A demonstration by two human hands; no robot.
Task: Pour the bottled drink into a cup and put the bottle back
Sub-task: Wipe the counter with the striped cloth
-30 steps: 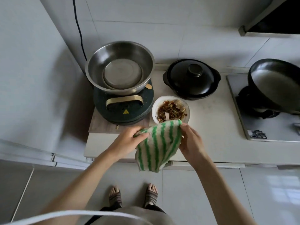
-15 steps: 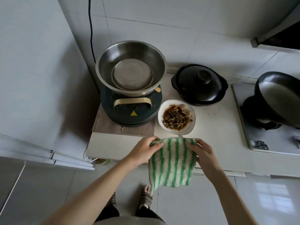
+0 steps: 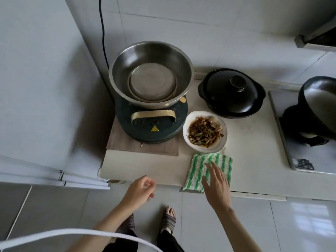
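No bottle and no cup show in this view. A green-and-white striped cloth (image 3: 200, 168) lies flat on the counter's front edge, just in front of a white bowl of cooked food (image 3: 205, 131). My right hand (image 3: 216, 184) hovers over the cloth's near half with fingers spread, holding nothing. My left hand (image 3: 141, 189) hangs off the counter's front edge to the left of the cloth, fingers loosely curled and apart, with nothing in it.
A steel basin (image 3: 151, 73) sits on a dark round cooker (image 3: 151, 128) on a wooden board. A black lidded clay pot (image 3: 231, 92) stands behind the bowl. A black pan (image 3: 320, 99) rests on the stove at right. A white fridge side (image 3: 45, 88) stands left.
Both hands held the striped cloth up in front of the counter; now it lies flat on the counter edge and both hands have let go. My left hand has drawn back leftward.
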